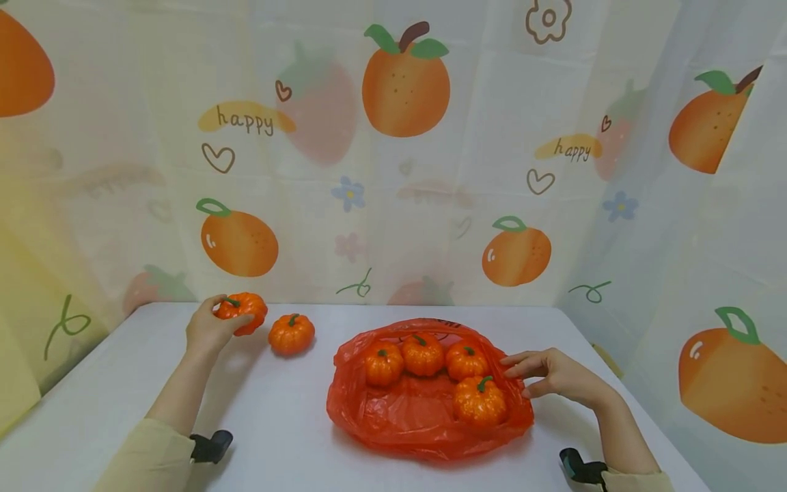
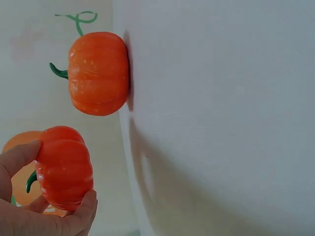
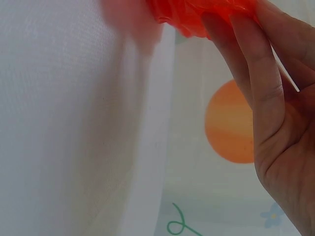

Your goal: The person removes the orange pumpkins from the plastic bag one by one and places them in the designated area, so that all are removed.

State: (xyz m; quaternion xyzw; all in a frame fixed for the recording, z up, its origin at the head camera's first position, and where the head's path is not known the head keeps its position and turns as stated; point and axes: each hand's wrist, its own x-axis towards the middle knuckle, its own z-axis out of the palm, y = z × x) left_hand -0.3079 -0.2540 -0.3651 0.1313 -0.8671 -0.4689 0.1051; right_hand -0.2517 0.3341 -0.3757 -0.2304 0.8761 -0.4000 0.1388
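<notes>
My left hand (image 1: 209, 328) grips a small orange toy pumpkin (image 1: 251, 305) with a green stem, fingers and thumb around its sides. In the left wrist view this pumpkin (image 2: 64, 167) is held clear of the table. A second pumpkin (image 1: 292, 335) sits on the table just to its right. An open red plastic bag (image 1: 406, 441) lies at the middle, its rim spread wide, with several pumpkins (image 1: 481, 402) inside. With fairly straight fingers, my right hand (image 1: 562, 374) touches the bag's right rim; the right wrist view shows fingertips against the red plastic (image 3: 197, 17).
A white table (image 1: 264, 424) carries everything. Behind it and along the sides hangs a curtain (image 1: 406, 205) printed with fruit, hearts and flowers. Dark wrist devices (image 1: 212, 446) are strapped at both sleeves.
</notes>
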